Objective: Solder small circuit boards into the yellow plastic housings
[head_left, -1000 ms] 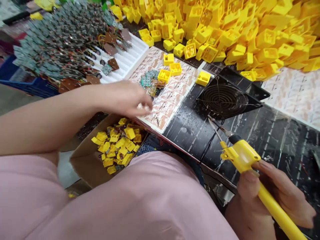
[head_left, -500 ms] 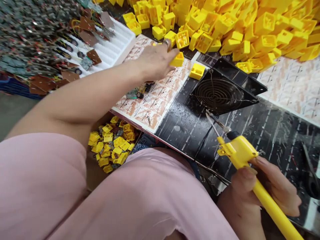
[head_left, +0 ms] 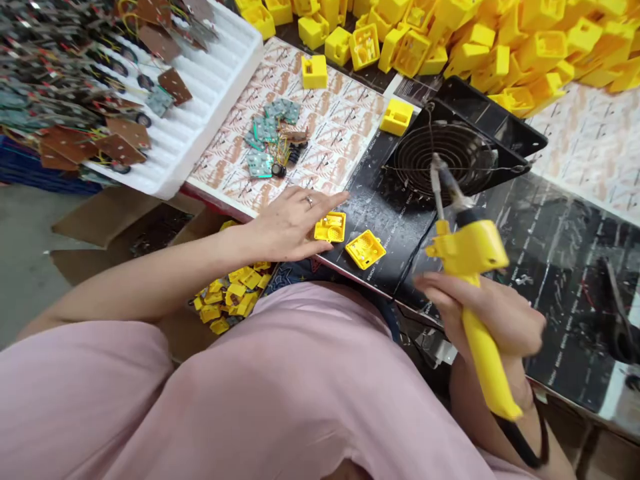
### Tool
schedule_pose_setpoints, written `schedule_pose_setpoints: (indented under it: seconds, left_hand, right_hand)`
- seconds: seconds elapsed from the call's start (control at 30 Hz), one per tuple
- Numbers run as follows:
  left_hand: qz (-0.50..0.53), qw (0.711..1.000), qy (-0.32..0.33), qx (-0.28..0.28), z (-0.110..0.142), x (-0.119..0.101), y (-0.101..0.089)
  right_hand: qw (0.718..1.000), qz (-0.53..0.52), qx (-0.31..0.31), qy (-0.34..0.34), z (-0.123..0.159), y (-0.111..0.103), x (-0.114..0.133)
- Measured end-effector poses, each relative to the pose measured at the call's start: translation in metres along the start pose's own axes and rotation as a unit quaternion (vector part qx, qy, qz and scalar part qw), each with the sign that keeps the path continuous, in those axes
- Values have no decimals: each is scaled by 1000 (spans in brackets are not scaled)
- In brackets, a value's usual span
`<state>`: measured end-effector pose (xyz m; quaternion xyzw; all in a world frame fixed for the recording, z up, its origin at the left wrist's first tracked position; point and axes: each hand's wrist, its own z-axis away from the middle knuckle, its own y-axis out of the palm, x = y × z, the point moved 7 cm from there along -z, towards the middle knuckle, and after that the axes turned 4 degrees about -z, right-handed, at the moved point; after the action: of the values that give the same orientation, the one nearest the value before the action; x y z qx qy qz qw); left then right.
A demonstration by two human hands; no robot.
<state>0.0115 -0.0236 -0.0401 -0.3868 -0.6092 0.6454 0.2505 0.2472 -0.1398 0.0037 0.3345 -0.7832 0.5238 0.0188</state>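
Observation:
My left hand (head_left: 295, 223) lies low over the table's front edge, thumb and forefinger spread apart around an open-topped yellow plastic housing (head_left: 331, 227). Its palm side is hidden. Just right of it, a second yellow housing (head_left: 366, 250) rests with its hollow side up. In my right hand (head_left: 493, 313) is a yellow soldering gun (head_left: 473, 250), gripped by its handle, its tip pointing up in front of a black fan (head_left: 440, 153). A small cluster of green circuit boards with wires (head_left: 270, 137) lies on the patterned sheet behind my left hand.
A large heap of yellow housings (head_left: 500, 40) fills the back. White ribbed foam (head_left: 200, 100) at left bears many wired boards. Below the table edge, a box holds yellow pieces (head_left: 233, 297). Single housings sit on the sheet (head_left: 314, 71) and beside the fan (head_left: 397, 117). Scissors (head_left: 620, 313) lie at right.
My left hand went from near the boards to the housings at the back, then down to the front edge, where two housings now lie. My right hand shifted, tilting the soldering gun more upright.

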Motion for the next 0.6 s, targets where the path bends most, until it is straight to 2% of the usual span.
schedule_pose_setpoints:
  seconds: [0.03, 0.13, 0.23, 0.3, 0.37, 0.43, 0.53, 0.6]
  left_hand:
    - [-3, 1000, -20, 5, 4, 2, 0]
    - [-47, 995, -89, 19, 11, 6, -5]
    - [-110, 982, -144, 51, 12, 8, -12]
    - [-135, 977, -142, 88, 12, 6, -13]
    - [-144, 974, -124, 124, 14, 1, -14]
    - [-144, 974, -102, 143, 18, -3, -14]
    - [-135, 981, -51, 128, 21, -14, -14]
    - [-124, 986, -28, 103, 19, -24, -10]
  right_hand:
    - [998, -12, 8, -60, -9, 6, 10]
    - [991, -39, 55, -118, -34, 24, 20]
    - [979, -70, 140, -133, -45, 47, 20]
    - [974, -64, 171, -136, -46, 57, 18]
    - [976, -24, 174, -132, -46, 61, 15]
    - [980, 35, 149, -129, -48, 60, 11]
    - [982, 112, 92, -125, -56, 56, 7]
    - [980, 147, 81, -109, -66, 58, 2]
